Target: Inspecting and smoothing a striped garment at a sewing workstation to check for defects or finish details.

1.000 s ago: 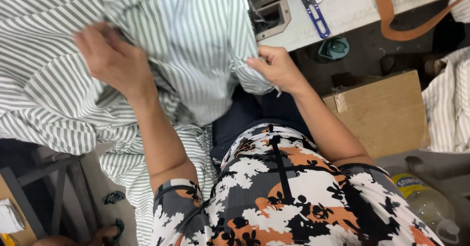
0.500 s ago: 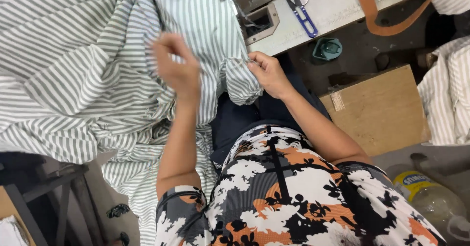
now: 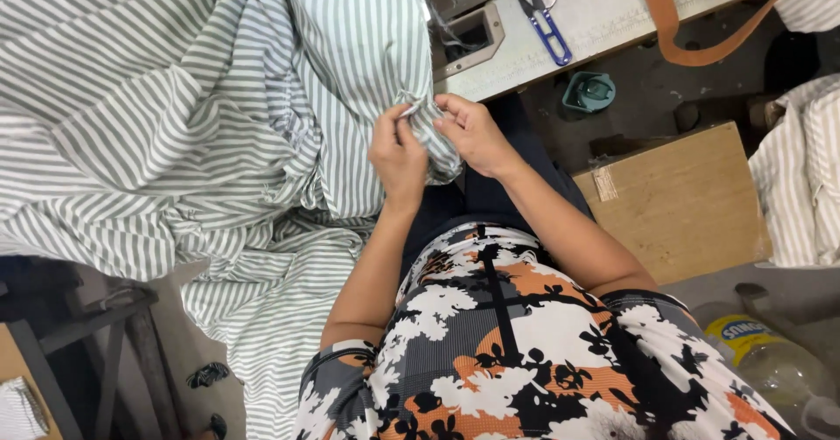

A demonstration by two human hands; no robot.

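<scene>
Left hand (image 3: 398, 153) moved beside right hand (image 3: 472, 134), both fingers pinching striped fabric (image 3: 210, 108) edge

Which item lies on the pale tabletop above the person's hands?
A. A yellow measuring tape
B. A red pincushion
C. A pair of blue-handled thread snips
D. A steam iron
C: the blue-handled thread snips lie on the pale tabletop, above the left hand and right hand, which both pinch the striped fabric between them.

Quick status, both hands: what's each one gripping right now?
Left hand: closed, pinching a fold of the striped fabric.
Right hand: closed, pinching the same striped fabric edge, close beside the left.
</scene>
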